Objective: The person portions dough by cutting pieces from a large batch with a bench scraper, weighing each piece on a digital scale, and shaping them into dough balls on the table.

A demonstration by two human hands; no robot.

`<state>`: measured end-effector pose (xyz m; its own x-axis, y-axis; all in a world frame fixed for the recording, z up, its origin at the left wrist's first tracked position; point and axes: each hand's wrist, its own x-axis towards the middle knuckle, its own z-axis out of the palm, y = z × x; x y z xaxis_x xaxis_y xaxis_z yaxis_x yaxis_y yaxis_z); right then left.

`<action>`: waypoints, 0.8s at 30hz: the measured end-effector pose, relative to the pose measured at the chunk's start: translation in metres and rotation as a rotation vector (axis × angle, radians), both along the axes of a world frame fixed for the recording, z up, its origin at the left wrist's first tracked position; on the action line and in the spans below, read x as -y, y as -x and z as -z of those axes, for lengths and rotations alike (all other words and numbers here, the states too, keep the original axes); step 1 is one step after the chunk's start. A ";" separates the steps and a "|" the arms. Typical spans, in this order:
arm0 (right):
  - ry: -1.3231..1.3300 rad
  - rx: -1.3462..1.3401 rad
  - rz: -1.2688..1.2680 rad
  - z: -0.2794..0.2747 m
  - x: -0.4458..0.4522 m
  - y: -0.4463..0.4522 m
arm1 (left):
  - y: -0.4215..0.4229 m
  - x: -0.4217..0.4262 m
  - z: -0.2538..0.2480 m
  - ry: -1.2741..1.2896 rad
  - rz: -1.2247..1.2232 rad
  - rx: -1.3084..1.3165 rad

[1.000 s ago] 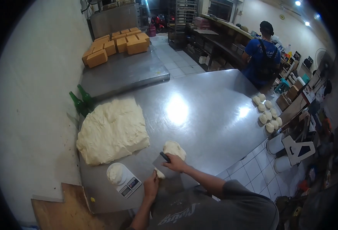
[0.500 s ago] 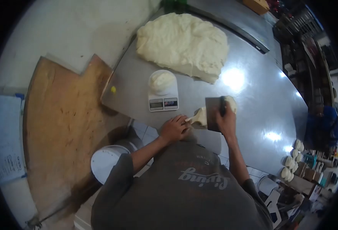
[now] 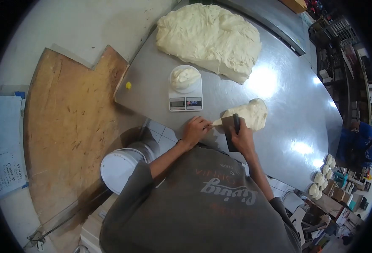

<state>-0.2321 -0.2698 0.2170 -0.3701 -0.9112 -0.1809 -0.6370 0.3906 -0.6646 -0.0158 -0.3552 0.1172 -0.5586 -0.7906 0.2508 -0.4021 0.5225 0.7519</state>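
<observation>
My right hand (image 3: 241,137) is wrapped round the black handle of a flat metal scraper (image 3: 230,137), whose blade stands at the near edge of a small dough piece (image 3: 253,114). Fingers closed, my left hand (image 3: 197,130) pinches a thin strip of dough drawn out to the left of that piece. A lump of dough (image 3: 185,78) rests on the round plate of a white digital scale (image 3: 186,104), just beyond my left hand. Farther back lies a large dough slab (image 3: 211,40).
Several dough balls (image 3: 320,179) lie at the right end of the metal table (image 3: 146,90). Left of the table are a wooden board (image 3: 70,126) and a white bucket (image 3: 120,168). A person in blue (image 3: 358,145) is at the far right.
The view has swung downward and turned. The scraper has moved against the small dough piece, and my left hand still pinches the dough's end.
</observation>
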 end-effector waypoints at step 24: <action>0.560 -0.383 -0.647 0.019 0.270 -0.042 | -0.014 0.177 -0.049 0.183 -0.330 -0.136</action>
